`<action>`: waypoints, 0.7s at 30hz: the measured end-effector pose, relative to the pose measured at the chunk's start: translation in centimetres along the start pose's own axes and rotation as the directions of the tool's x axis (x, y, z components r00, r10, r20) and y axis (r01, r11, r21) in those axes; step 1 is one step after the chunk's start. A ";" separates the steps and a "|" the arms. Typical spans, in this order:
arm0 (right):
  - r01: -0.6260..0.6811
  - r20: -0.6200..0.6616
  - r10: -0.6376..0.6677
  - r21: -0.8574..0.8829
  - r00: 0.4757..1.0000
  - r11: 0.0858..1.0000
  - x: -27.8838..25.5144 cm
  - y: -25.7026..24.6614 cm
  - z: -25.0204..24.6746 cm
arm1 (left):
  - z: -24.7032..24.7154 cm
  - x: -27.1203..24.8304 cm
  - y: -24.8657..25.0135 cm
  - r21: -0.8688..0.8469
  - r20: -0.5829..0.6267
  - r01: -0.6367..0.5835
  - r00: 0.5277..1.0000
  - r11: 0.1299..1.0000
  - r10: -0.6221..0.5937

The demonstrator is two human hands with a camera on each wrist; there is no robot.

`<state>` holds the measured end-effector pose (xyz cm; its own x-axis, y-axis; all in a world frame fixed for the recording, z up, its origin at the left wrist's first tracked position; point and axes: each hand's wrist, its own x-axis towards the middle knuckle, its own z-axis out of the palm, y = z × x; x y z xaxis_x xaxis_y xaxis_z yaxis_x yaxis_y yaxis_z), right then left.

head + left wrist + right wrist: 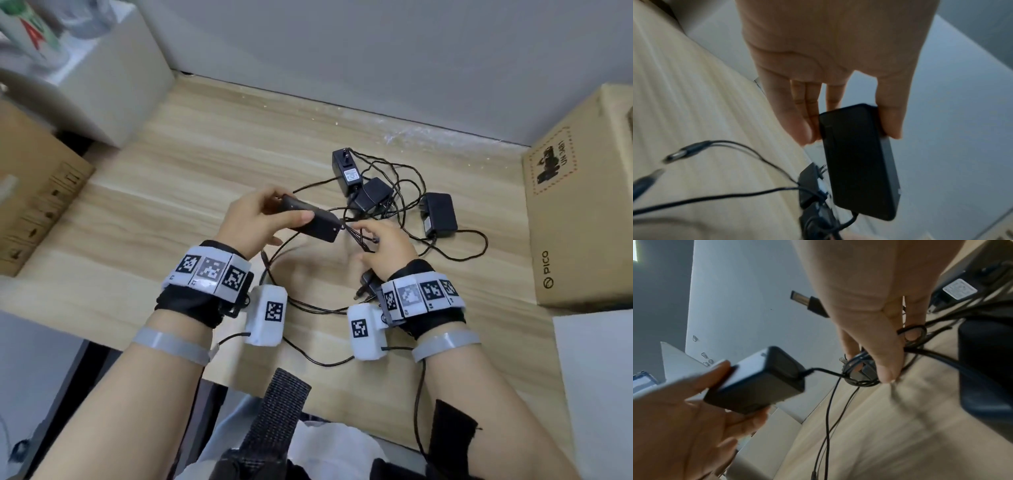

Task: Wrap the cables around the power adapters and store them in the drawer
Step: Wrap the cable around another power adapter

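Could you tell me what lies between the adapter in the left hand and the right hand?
In the right wrist view, only a short stretch of cable runs from the adapter to the coil pinched by the right hand.

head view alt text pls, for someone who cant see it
Over a light wooden desk, the left hand grips a black rectangular power adapter while the right hand pinches its thin black cable into loops. Three more black adapters lie in tangled cables beyond the hands, and a brown cardboard box stands at the right.
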<state>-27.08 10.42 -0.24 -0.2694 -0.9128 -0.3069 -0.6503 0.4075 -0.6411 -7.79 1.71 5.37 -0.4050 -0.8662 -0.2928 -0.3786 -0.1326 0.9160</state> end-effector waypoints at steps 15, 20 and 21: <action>0.260 -0.277 -0.174 0.310 0.945 0.915 -1.2 -8.5 -6.7 | -1.2 0.9 8.7 -0.621 0.091 0.040 0.996 0.783 0.021; 0.428 -0.435 -0.238 0.415 0.869 0.803 -1.9 -11.2 -8.7 | -1.3 1.2 10.4 -0.639 0.265 0.148 0.964 0.755 0.035; 0.458 -0.469 -0.247 0.416 0.848 0.785 -2.1 -11.8 -9.1 | -1.2 1.3 10.4 -0.634 0.270 0.155 0.962 0.758 0.029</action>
<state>-25.30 7.26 14.34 -0.4008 -0.8875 0.2274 -0.3383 -0.0873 -0.9370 -11.28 -1.33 14.88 -0.6253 -0.7074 -0.3294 0.1779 -0.5403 0.8225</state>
